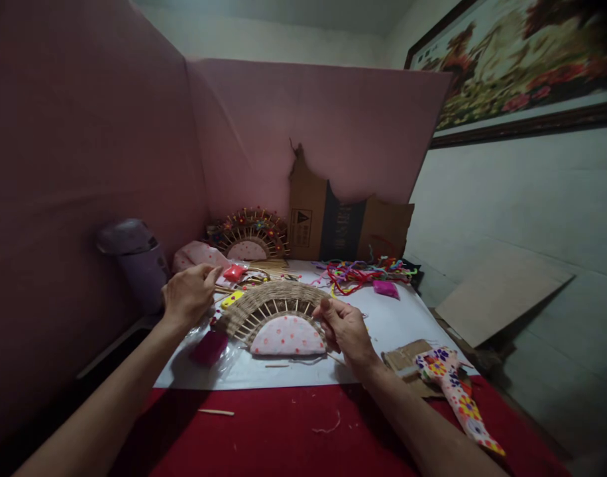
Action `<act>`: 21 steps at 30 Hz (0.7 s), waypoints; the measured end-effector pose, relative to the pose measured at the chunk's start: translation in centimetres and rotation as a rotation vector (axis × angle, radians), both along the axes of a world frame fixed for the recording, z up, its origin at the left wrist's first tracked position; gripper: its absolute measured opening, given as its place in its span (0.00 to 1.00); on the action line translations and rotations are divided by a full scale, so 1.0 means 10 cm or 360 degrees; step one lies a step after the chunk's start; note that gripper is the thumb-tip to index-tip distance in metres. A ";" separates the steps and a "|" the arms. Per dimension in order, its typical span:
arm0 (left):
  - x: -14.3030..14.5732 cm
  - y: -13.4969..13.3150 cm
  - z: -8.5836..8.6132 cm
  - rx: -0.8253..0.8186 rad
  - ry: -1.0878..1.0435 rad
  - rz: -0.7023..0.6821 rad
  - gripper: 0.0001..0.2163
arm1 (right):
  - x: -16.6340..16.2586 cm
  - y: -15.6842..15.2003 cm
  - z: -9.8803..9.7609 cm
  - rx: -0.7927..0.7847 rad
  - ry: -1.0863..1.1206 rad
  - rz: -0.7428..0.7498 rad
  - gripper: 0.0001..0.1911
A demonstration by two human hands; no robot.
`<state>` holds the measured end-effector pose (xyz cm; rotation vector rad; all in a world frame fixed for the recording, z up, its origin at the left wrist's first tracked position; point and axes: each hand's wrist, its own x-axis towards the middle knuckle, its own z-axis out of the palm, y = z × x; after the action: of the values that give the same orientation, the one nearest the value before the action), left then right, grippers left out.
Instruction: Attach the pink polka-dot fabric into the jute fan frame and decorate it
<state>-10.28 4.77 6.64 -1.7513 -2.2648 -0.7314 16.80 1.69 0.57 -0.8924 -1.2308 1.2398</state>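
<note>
A half-round woven fan stands on the white sheet, made of brown cord over thin wooden sticks. Its centre is a half-circle of pale pink cloth with red dots. My right hand is closed at the fan's right end, thumb and fingers pinching its edge. Left of the fan, my left hand is raised with its fingers pressed together; whatever they may hold is too small to make out. Near its fingertips lies a red packet. A yellow piece sits behind the fan's left side.
Another decorated fan leans at the back beside torn cardboard. Colourful fuzzy strips and a magenta packet lie behind right. A flower-patterned, gun-shaped tool rests at front right. A purple bottle stands left; a stick lies on red cloth.
</note>
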 end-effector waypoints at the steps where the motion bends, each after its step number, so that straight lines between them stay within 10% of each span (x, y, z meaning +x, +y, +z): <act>1: 0.01 -0.02 -0.01 -0.0015 -0.0026 -0.0032 0.19 | 0.00 0.00 0.00 -0.0005 0.0021 0.0002 0.23; 8: -0.16 -0.14 -0.16 -0.0214 -0.0138 -0.0388 0.13 | -0.03 -0.03 0.02 0.0112 0.0048 -0.0073 0.16; 21: -0.32 -0.45 -0.33 -0.0715 0.0068 -0.0318 0.19 | -0.03 -0.07 0.06 0.0127 -0.0042 -0.0086 0.16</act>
<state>-13.48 0.25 3.32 -2.1852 -2.3823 -0.2141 16.52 0.96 1.12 -0.8801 -1.2604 1.1318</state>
